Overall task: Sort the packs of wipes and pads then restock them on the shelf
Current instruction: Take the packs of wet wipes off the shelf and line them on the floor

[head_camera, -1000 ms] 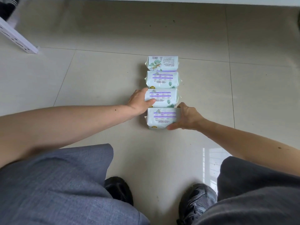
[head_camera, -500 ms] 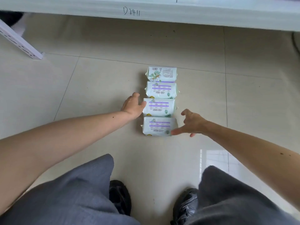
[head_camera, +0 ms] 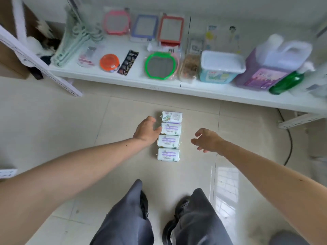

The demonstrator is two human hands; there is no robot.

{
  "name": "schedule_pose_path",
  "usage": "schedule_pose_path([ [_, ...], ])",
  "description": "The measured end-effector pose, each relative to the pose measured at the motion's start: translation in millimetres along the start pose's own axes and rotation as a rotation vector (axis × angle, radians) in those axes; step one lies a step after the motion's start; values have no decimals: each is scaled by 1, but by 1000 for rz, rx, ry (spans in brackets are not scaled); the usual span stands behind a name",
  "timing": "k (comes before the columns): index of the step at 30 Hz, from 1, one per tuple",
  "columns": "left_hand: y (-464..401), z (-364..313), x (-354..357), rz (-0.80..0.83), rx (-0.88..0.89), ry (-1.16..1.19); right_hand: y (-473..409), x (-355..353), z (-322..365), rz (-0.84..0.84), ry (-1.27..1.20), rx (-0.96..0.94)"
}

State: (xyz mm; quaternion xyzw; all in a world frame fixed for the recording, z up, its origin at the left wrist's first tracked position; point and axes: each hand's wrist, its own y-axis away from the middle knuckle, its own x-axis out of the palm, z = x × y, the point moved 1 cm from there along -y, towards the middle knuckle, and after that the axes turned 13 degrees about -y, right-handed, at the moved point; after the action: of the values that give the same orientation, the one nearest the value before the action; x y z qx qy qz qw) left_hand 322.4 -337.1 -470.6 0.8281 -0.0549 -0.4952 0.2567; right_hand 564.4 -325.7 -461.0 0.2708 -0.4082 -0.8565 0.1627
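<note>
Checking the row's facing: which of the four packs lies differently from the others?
The farthest pack, nearest the shelf: it shows small print, no purple band.

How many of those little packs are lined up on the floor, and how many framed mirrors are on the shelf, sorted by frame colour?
Packs in the floor row: 4
Pink-framed mirror: 1
Blue-framed mirror: 1
Red-framed mirror: 1
Green-framed mirror: 1
Total: 8

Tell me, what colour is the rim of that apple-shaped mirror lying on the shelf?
Bright green, on the apple-shaped mirror, clearest in the head view.
</note>
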Motion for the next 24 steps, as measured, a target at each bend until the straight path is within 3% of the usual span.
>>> schedule_pose_path([
  [13,122,-153,-256,-131,178,95,226,-120,187,-92,98,-232],
  [19,154,-206,-337,-194,286,58,296,-161,257,-121,228,-386],
  [24,155,-228,-389,-276,344,125,324,-182,301,-174,195,-460],
])
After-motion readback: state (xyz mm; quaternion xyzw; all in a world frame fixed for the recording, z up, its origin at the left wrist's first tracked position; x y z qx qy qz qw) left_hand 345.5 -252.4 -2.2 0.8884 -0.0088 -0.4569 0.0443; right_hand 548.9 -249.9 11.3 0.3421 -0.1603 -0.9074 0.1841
